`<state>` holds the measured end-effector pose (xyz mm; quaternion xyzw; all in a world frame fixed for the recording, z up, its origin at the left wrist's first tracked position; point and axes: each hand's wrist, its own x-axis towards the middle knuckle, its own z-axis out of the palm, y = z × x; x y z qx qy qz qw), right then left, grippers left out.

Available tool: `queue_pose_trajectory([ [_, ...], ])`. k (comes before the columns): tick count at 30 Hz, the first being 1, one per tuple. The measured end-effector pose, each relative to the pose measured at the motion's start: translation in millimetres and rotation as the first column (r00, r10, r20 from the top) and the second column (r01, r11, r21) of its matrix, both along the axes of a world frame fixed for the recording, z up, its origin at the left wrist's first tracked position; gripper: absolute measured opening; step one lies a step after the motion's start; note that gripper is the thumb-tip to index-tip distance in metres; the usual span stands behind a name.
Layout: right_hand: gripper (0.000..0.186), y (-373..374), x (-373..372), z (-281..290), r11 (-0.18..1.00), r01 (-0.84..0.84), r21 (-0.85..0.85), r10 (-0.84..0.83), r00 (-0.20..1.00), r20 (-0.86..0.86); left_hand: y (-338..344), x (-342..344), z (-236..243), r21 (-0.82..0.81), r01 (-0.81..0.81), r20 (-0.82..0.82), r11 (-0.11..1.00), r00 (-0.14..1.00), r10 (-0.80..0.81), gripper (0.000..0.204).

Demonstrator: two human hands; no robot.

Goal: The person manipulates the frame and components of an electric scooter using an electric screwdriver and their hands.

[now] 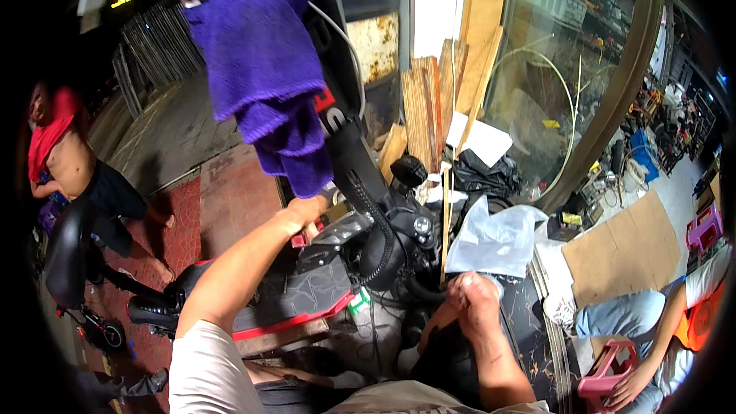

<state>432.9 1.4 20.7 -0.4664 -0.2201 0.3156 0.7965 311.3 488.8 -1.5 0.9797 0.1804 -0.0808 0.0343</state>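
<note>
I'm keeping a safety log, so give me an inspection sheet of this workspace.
Surface: scooter deck, black with a red edge.
Job items: black scooter stem; purple towel draped over it.
Clutter: wooden boards, translucent plastic bag, cardboard sheet.
Hands: left hand near the towel's lower edge; right hand curled near the bag; grips unclear.
Cables: pale cable curving beside the stem.
Surroundings: one person at left; another person at right, a hand on a pink stool.

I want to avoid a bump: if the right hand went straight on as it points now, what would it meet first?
Most likely the whitish plastic sheet, which shows just beyond the right hand in the picture; this single view leaves the depth uncertain.
</note>
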Motion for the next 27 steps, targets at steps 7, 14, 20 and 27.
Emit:
queue_pose_trajectory([
  [7, 0.028, -18.5, 33.0, -4.2, 0.994, 0.11, 0.004, -0.106, 0.963, -0.247, -5.2, -1.9, 2.6, -0.119, 0.037, 0.063, 0.992, 0.998, -0.03, 0.034],
  [14, 0.027, -23.1, 55.0, -14.3, 0.986, 0.111, 0.121, -0.062, 0.935, -0.35, -12.8, -4.2, 12.7, -0.178, -0.033, 0.045, 0.983, 0.998, 0.042, 0.031],
  [20, 0.028, -23.4, 57.0, -11.1, 0.989, 0.092, 0.116, -0.046, 0.935, -0.352, -15.0, 0.0, 14.9, -0.199, -0.054, 0.038, 0.978, 0.997, 0.063, 0.028],
  [27, 0.027, -29.2, 58.8, -11.3, 0.986, 0.111, 0.128, -0.057, 0.928, -0.368, -19.7, -3.3, 17.2, -0.218, -0.082, 0.041, 0.972, 0.995, 0.093, 0.026],
])
